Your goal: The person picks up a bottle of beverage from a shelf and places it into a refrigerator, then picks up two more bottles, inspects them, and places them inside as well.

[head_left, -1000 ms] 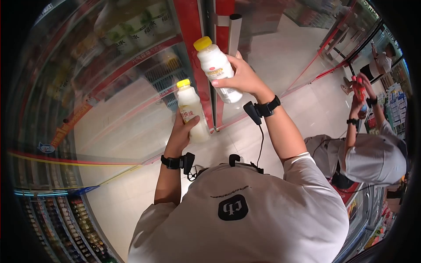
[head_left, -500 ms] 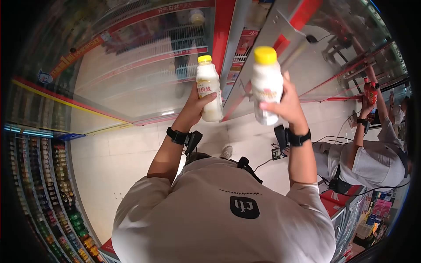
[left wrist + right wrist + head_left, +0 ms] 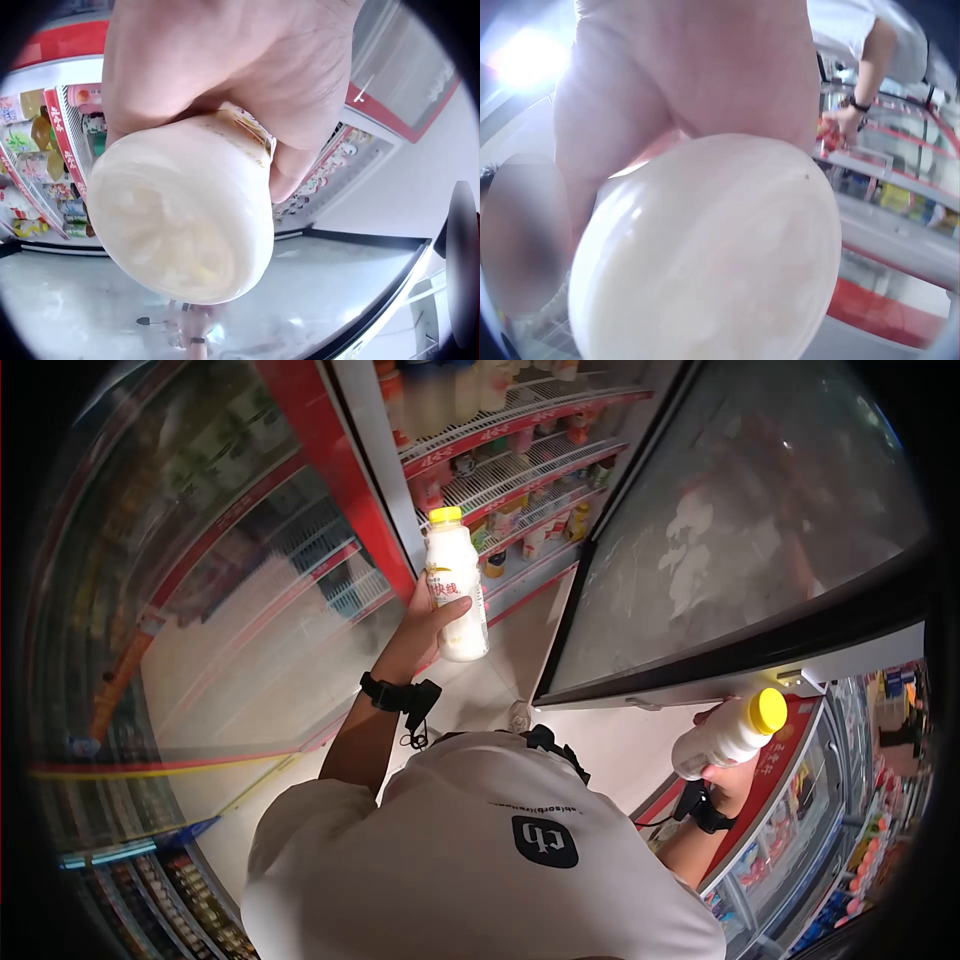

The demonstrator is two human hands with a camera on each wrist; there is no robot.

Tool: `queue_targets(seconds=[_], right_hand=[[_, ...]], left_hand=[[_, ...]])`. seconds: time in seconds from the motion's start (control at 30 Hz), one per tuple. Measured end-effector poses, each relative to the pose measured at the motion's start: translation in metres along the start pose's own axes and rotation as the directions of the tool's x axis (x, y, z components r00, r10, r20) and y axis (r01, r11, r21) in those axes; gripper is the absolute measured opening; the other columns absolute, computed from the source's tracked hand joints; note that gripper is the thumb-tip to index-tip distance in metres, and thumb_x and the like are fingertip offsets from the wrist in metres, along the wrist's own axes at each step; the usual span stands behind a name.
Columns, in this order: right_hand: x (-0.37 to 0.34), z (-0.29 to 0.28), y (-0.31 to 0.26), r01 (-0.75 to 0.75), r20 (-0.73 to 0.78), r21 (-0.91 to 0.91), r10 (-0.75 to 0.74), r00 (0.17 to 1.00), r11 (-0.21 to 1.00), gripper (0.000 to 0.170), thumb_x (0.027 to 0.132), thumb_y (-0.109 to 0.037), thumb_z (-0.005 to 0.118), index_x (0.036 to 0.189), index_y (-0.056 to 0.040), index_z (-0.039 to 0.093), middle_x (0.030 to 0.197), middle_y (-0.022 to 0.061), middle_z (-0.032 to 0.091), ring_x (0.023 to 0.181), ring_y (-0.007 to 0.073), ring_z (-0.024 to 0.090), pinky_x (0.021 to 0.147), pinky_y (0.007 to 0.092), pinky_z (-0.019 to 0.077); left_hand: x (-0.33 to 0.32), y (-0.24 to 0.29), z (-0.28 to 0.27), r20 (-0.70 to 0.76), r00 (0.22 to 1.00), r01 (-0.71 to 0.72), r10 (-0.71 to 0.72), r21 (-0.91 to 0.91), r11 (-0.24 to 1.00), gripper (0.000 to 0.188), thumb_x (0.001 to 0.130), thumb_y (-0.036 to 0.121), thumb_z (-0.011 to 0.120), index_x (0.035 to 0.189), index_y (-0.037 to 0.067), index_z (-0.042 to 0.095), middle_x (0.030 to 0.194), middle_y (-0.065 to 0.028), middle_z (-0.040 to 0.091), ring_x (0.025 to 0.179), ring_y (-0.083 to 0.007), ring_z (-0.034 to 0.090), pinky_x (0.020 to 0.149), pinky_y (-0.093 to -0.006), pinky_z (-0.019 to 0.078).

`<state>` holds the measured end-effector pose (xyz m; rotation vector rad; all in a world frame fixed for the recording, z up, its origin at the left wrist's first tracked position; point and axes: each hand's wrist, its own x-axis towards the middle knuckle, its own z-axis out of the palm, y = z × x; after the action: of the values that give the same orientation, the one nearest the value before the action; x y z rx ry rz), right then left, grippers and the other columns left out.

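In the head view my left hand [image 3: 412, 628] grips a white drink bottle [image 3: 458, 575] with a yellow cap, upright, thumb across its printed label. The left wrist view shows that bottle's pale base [image 3: 176, 217] with fingers wrapped round its side. Far to the right and lower, my right hand [image 3: 736, 782] holds a second white bottle [image 3: 708, 750], tilted with its yellow cap toward the upper right. That bottle's base [image 3: 712, 255] fills much of the right wrist view, under the hand [image 3: 690, 75].
A drinks cooler stands open ahead, its wire shelves [image 3: 540, 457] stocked with bottles. Its frosted glass door [image 3: 740, 550] swings out to the right. A chest freezer [image 3: 790, 830] is by my right arm. Another person's hand [image 3: 845, 120] holds something red.
The cooler door has swung wide open. My right hand has carried its bottle down and far to the right, tilting it. My left hand still holds its bottle upright in front.
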<state>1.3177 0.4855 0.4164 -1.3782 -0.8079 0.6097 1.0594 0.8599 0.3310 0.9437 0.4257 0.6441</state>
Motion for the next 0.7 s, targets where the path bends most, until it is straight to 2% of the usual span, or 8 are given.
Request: queue_targets(seconds=[0.13,0.17,0.27,0.33,0.4,0.47,0.6,0.7], right_hand=[[-0.041,-0.005,-0.005,-0.054,-0.328,-0.374,-0.078,0.941,0.926,0.095,0.055,-0.032,0.094,0.130,0.0011,0.047,0.115,0.0121,0.061,0.101,0.0241,0.064,0.090,0.0378,0.0498],[-0.040,0.017,-0.006,0.017,-0.445,-0.513,-0.283,0.850,0.858,0.091,0.058,-0.029,0.093,0.131,-0.0003,0.047,0.117,0.0120,0.062,0.105,0.0240,0.063,0.093,0.0375,0.0486],[-0.054,0.049,0.021,0.036,-0.536,-0.561,-0.396,0.746,0.827,0.094,0.059,-0.027,0.092,0.135,-0.0021,0.044,0.121,0.0120,0.060,0.107,0.0240,0.062,0.096,0.0383,0.0483],[-0.023,0.100,0.020,0.261,-0.594,-0.197,-0.327,0.736,0.945,0.109,0.056,-0.038,0.095,0.140,-0.0011,0.037,0.117,0.0119,0.060,0.110,0.0262,0.061,0.097,0.0415,0.0493],[0.007,0.114,0.026,0.160,-0.400,-0.028,-0.158,0.903,0.987,0.115,0.057,-0.042,0.094,0.144,0.0031,0.032,0.115,0.0118,0.061,0.107,0.0272,0.063,0.097,0.0406,0.0496],[0.044,0.123,0.048,0.119,-0.276,0.211,-0.058,0.959,0.970,0.097,0.065,-0.034,0.092,0.137,0.0027,0.039,0.119,0.0152,0.062,0.108,0.0264,0.064,0.097,0.0404,0.0495],[0.129,0.150,0.070,0.025,-0.042,0.553,-0.001,0.999,0.833,0.065,0.090,-0.033,0.066,0.139,-0.0016,0.037,0.132,0.0208,0.054,0.113,0.0301,0.060,0.094,0.0437,0.0523],[0.189,0.149,0.081,-0.240,0.241,0.788,0.075,0.968,0.567,0.061,0.093,-0.035,0.061,0.139,-0.0019,0.038,0.132,0.0197,0.053,0.108,0.0264,0.061,0.091,0.0406,0.0540]], left_hand=[[0.020,-0.004,0.008,0.082,0.994,0.073,-0.072,-0.003,0.997,0.066,0.087,0.004,0.062,0.142,0.007,0.027,0.120,-0.0150,0.056,0.107,-0.0255,0.061,0.091,-0.0411,0.0536],[0.024,-0.003,0.010,0.107,0.991,0.084,-0.084,0.009,0.996,0.066,0.087,0.004,0.062,0.142,0.007,0.027,0.120,-0.0150,0.056,0.107,-0.0255,0.061,0.091,-0.0411,0.0536],[0.028,0.002,0.013,0.185,0.977,0.109,-0.109,0.010,0.994,0.066,0.087,0.003,0.061,0.143,0.006,0.026,0.121,-0.0157,0.056,0.107,-0.0252,0.061,0.092,-0.0405,0.0532],[0.034,-0.001,0.011,0.200,0.974,0.112,-0.108,-0.009,0.994,0.067,0.086,0.002,0.061,0.143,0.006,0.026,0.120,-0.0160,0.056,0.107,-0.0248,0.061,0.091,-0.0406,0.0534],[0.039,0.006,0.013,0.230,0.961,0.159,-0.153,-0.007,0.987,0.068,0.086,0.000,0.061,0.143,0.006,0.024,0.120,-0.0152,0.054,0.108,-0.0251,0.061,0.091,-0.0410,0.0537],[0.048,0.003,0.018,0.199,0.974,0.101,-0.106,0.037,0.994,0.069,0.086,-0.002,0.059,0.143,0.006,0.022,0.123,-0.0149,0.053,0.108,-0.0259,0.060,0.091,-0.0415,0.0539],[0.066,0.005,0.035,0.204,0.977,0.051,-0.057,0.033,0.998,0.071,0.085,-0.002,0.060,0.143,0.006,0.021,0.125,-0.0163,0.052,0.109,-0.0268,0.061,0.094,-0.0442,0.0539],[0.090,0.006,0.044,0.171,0.984,0.048,-0.051,0.022,0.999,0.075,0.079,0.001,0.071,0.140,0.007,0.027,0.120,-0.0094,0.054,0.109,-0.0207,0.059,0.091,-0.0385,0.0536]])
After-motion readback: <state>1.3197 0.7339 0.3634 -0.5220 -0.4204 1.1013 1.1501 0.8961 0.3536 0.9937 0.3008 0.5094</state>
